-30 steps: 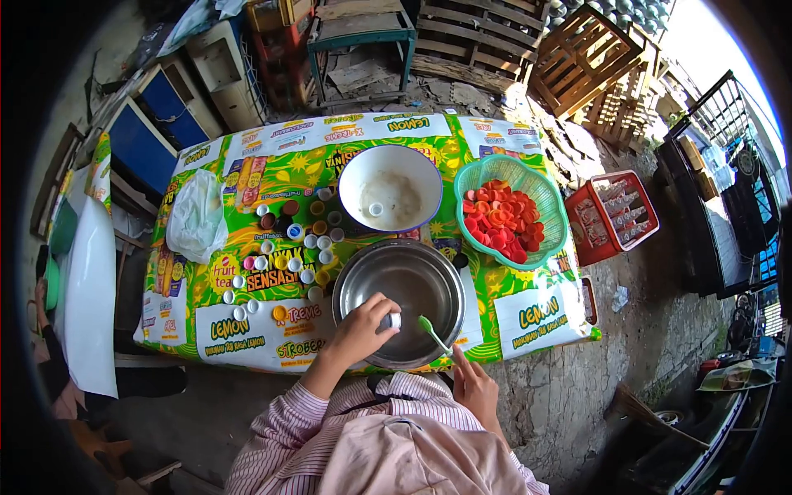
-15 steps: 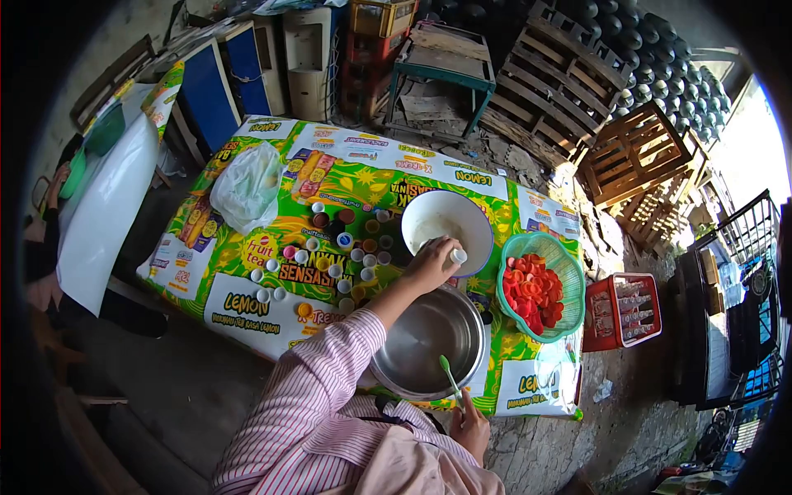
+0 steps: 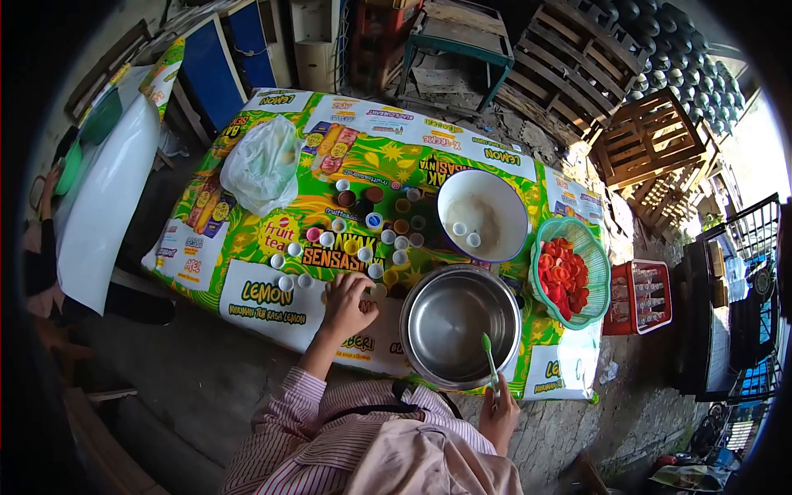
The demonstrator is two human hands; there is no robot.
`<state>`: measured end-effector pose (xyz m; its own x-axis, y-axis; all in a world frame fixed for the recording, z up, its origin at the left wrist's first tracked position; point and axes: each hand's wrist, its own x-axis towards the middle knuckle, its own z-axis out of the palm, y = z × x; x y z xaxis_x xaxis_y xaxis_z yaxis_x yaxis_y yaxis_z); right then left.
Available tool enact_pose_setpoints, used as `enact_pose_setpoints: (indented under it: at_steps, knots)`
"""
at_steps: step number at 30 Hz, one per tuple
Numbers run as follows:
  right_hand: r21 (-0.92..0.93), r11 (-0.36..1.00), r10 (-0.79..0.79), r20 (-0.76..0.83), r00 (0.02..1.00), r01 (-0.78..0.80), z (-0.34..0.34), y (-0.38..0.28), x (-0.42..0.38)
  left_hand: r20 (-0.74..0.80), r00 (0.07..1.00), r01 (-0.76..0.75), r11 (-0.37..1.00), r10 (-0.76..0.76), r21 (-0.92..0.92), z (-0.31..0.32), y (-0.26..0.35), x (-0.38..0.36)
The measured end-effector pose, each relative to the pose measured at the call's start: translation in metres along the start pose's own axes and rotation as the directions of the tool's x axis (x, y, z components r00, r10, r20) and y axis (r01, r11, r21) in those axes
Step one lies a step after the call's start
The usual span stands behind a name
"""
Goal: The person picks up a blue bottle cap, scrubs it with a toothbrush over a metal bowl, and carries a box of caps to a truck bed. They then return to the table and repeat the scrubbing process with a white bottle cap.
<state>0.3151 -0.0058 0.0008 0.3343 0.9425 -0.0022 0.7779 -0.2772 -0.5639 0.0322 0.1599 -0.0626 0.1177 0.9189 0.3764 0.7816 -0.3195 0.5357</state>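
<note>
My left hand (image 3: 348,305) is over the near edge of a cluster of bottle caps, its fingers curled down; whatever they close on is hidden. White caps (image 3: 305,281) lie to its left, and mixed white, yellow, brown and blue caps (image 3: 374,220) beyond it. In my right hand (image 3: 499,417) is a toothbrush (image 3: 488,353) with a green head, leaning over the near right rim of a steel bowl (image 3: 412,355). Behind that bowl stands a white enamel basin (image 3: 518,186) with cloudy residue and two white caps (image 3: 466,233) inside.
A green plastic basket (image 3: 601,280) of red caps (image 3: 563,276) stands at the table's right. A crumpled plastic bag (image 3: 262,165) lies on the left. A red crate (image 3: 667,272) is on the floor, with wooden pallets (image 3: 561,70) behind. Another person's hand (image 3: 51,177) shows far left.
My left hand has left the white basin, where it held a white cap, and moved left to the caps on the table. Two white caps now show in the basin. The view has shifted slightly.
</note>
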Motion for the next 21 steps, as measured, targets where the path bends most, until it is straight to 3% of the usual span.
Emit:
enact_pose_setpoints:
  at_steps: [4,6,7,8,11,14,15,16,21]
  knots:
    - [0.049,0.992,-0.115,-0.03,0.993,0.117,0.007,-0.008,0.005,0.052,0.998,0.022,0.999,-0.024,0.044,0.01,0.001,-0.006]
    - [-0.06,0.968,-0.25,-0.139,0.958,0.244,0.006,-0.02,0.014,0.023,1.0,-0.011,0.996,0.009,0.085,0.021,-0.006,-0.007]
    - [-0.04,0.977,-0.212,-0.094,0.973,0.209,0.004,-0.025,0.017,0.045,0.999,-0.007,0.993,0.002,0.116,0.02,-0.005,-0.006]
    - [-0.022,0.979,-0.202,-0.064,0.977,0.201,0.005,-0.025,0.022,0.111,0.993,0.016,0.995,-0.026,0.096,0.016,-0.003,-0.006]
    - [-0.048,0.981,-0.189,-0.019,0.982,0.188,0.002,-0.033,0.035,0.012,0.998,0.055,0.998,-0.056,0.028,0.007,0.005,-0.005]
    - [0.039,0.976,-0.211,-0.081,0.974,0.214,-0.003,-0.033,0.039,0.012,0.985,0.171,0.965,-0.173,-0.201,-0.012,0.024,-0.002]
    - [0.043,0.977,-0.203,-0.092,0.975,0.208,-0.005,-0.031,0.039,-0.029,0.996,0.07,0.969,-0.079,-0.238,-0.014,0.027,0.0]
    - [0.049,0.978,-0.198,-0.106,0.974,0.204,-0.006,-0.029,0.039,-0.027,0.997,0.069,0.969,-0.077,-0.239,-0.017,0.036,0.005]
    - [0.157,0.973,-0.15,-0.13,0.98,0.17,-0.017,-0.012,0.03,0.152,0.968,-0.176,0.97,0.202,-0.165,-0.007,0.094,0.022]
